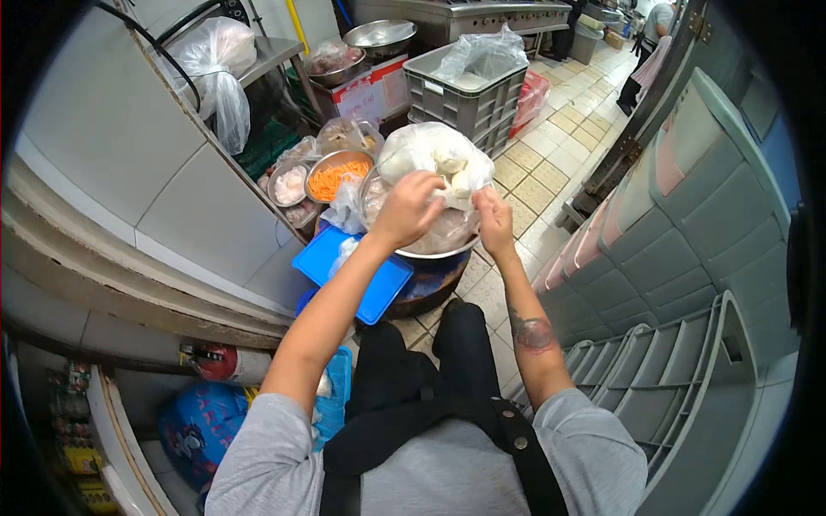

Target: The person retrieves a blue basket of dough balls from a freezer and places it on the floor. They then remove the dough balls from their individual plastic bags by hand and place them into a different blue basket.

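A clear plastic bag [426, 148] with whitish pieces in it lies on top of a large metal bowl [422, 254]. My right hand [493, 213] pinches the bag's right edge. At the bag's opening is my left hand [411, 209], its fingers curled beside the pale pieces [459, 181]; whether it holds one is hidden. Under the bag, more plastic-wrapped food fills the bowl. To the left stand a bowl of orange shreds [337, 176] and a bowl of pale pink pieces [291, 186]. A blue lid [379, 291] lies below my left wrist.
A grey crate [467, 86] with plastic stands beyond the bowl. Stacked grey-green containers [714, 206] line the right side, and a tiled wall [172, 163] the left. Far off at the upper right is a person [651, 43]. A light blue basket [334, 396] sits by my left leg.
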### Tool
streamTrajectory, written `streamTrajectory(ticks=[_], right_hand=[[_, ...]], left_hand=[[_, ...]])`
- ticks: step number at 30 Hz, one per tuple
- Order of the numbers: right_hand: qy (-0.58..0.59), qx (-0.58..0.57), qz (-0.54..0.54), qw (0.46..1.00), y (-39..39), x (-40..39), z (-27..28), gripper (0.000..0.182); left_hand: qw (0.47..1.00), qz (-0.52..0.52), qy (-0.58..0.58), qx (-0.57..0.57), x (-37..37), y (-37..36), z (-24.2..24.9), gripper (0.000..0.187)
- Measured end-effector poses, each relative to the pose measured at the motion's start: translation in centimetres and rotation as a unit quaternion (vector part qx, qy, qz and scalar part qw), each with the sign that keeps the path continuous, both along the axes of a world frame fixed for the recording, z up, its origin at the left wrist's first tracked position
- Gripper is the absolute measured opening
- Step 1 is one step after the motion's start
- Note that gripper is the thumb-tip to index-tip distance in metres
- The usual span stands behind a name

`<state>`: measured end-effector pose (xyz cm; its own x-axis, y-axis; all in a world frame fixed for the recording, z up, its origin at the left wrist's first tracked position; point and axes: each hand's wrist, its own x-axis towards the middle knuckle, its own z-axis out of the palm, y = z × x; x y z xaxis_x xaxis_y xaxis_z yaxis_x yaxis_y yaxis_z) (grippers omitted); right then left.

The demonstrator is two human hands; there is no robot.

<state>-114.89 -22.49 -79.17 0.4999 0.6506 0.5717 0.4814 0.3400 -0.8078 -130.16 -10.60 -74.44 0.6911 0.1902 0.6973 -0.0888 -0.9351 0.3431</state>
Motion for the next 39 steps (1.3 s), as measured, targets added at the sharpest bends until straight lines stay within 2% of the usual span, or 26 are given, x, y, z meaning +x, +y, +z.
streamTrajectory(ticks=[1, 3, 4, 7, 10, 13, 16, 19, 21, 22, 23, 24, 25, 27, 28, 30, 32, 35, 36, 39], right_hand=[[0.077, -0.007, 0.020, 0.997, -0.5, 0.1, 0.4, 0.021], [-0.008, -0.002, -0.011, 1.000, -0.6, 1.1, 0.6, 0.025], [-0.041, 0.000, -0.038, 0.998, -0.6, 1.4, 0.7, 0.025], [-0.142, -0.051, -0.139, 0.979, -0.9, 2.9, 2.5, 0.026], [-0.227, -0.084, -0.180, 0.953, 0.2, 4.1, 4.4, 0.022], [-0.402, 0.000, -0.219, 0.889, 2.8, 3.3, 7.9, 0.018], [-0.504, 0.039, -0.244, 0.828, 6.2, 3.4, 10.8, 0.016], [-0.416, -0.174, -0.070, 0.890, 11.8, 6.4, 8.8, 0.013], [-0.486, -0.368, -0.006, 0.792, 13.2, 6.2, 8.8, 0.018], [-0.517, -0.354, -0.014, 0.779, 13.9, 6.7, 7.5, 0.023], [-0.547, -0.341, -0.022, 0.764, 14.4, 7.2, 5.7, 0.029], [-0.551, -0.367, -0.063, 0.747, 14.6, 7.0, 4.9, 0.044], [-0.550, -0.351, -0.119, 0.748, 14.3, 6.9, 4.3, 0.049], [-0.542, -0.317, -0.226, 0.745, 13.7, 6.5, 3.1, 0.059], [-0.496, -0.408, -0.215, 0.735, 14.3, 7.0, 2.9, 0.079], [-0.429, -0.429, -0.181, 0.774, 14.0, 7.8, 2.7, 0.089], [-0.377, -0.446, -0.145, 0.799, 13.7, 8.0, 3.5, 0.098], [-0.369, -0.432, -0.147, 0.810, 14.1, 9.3, 2.1, 0.092], [-0.375, -0.414, -0.161, 0.813, 13.9, 8.9, 2.2, 0.083], [-0.354, -0.301, -0.157, 0.872, 12.6, 8.0, 2.5, 0.071]], left_hand=[[1.000, 0.003, 0.027, 0.015, 0.9, 0.4, -0.6, 0.026], [0.996, 0.007, 0.081, 0.045, 2.6, 1.6, -2.2, 0.031], [0.971, 0.118, 0.207, 0.029, 2.7, 2.1, -2.1, 0.042], [0.937, 0.289, 0.196, -0.006, 2.3, 5.2, -3.0, 0.049], [0.893, 0.357, 0.274, -0.017, 0.3, 6.8, -2.6, 0.058], [0.900, 0.315, 0.301, 0.009, -0.4, 6.4, -2.3, 0.065], [0.924, 0.330, 0.190, 0.044, 0.1, 3.8, -1.1, 0.066], [0.904, 0.247, 0.131, 0.323, 1.9, 4.4, -3.0, 0.065], [0.898, 0.236, 0.201, 0.313, 3.0, 4.9, -4.9, 0.067], [0.893, 0.229, 0.234, 0.310, 3.2, 5.1, -4.8, 0.068], [0.899, 0.263, 0.233, 0.263, 3.1, 5.2, -4.8, 0.063], [0.902, 0.296, 0.231, 0.214, 2.8, 4.6, -4.4, 0.060], [0.902, 0.327, 0.228, 0.164, 2.4, 4.1, -3.9, 0.057], [0.888, 0.338, 0.310, 0.023, 1.2, 3.7, -2.3, 0.056], [0.872, 0.341, 0.349, -0.050, 0.7, 3.6, -2.1, 0.055], [0.884, 0.311, 0.349, -0.026, 0.0, 4.2, -4.0, 0.055], [0.882, 0.287, 0.373, -0.011, -0.6, 3.8, -3.8, 0.055], [0.892, 0.275, 0.359, -0.002, -0.7, 2.9, -3.6, 0.065], [0.901, 0.269, 0.340, -0.018, -0.8, 2.5, -3.1, 0.065], [0.928, 0.271, 0.246, -0.072, -1.0, 1.7, -2.1, 0.066]])
